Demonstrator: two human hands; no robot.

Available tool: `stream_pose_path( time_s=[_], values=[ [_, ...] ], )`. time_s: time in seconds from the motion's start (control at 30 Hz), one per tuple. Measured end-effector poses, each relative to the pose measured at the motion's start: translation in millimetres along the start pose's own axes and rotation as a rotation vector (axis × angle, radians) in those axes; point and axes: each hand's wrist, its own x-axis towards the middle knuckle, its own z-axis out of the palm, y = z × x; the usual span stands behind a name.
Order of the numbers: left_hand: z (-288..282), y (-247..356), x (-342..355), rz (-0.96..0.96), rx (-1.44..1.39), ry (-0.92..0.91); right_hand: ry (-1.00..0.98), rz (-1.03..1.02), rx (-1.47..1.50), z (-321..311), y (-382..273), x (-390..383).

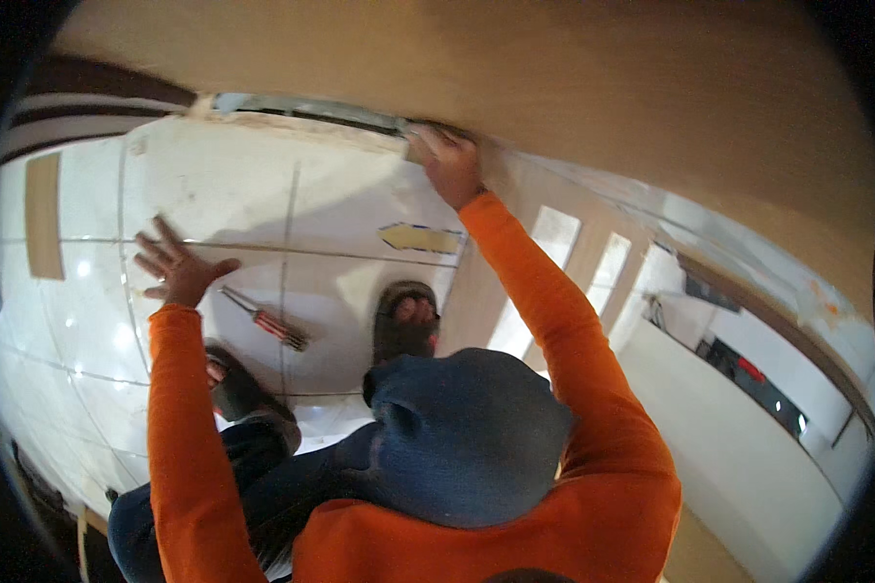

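Observation:
My left hand (173, 270) is over the white tiled floor, its fingers spread wide and nothing in it. Whether it touches the tiles I cannot tell. Close to it lies a screwdriver (274, 325) with a red and dark handle, its shaft pointing toward that hand. My right hand (449, 165) reaches to the lower edge of a large wooden panel (593, 87), beside a dark narrow gap (331, 120). Its fingers are curled together at a small beige piece at the gap's end; the blurred fingertips hide what they grip.
My sandalled feet (408, 321) are on the tiles, near the screwdriver. A yellow arrow-shaped marker (420, 238) lies on the floor. A flat wooden strip (44, 216) is at far left. To the right are slatted pale boards (549, 253) and a long white panel (719, 437).

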Motion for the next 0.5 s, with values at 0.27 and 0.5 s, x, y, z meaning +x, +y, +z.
stream_pose_path(
  time_s=[0.27,0.5],
  values=[
    [22.6,-21.6,11.4,0.007,0.091,0.117,-0.339,-0.148,-0.328,0.7,-46.0,41.8],
    [19.1,-20.8,20.2,-0.005,0.02,0.122,-0.664,-0.061,-0.455,21.9,-79.7,70.4]
  ],
)
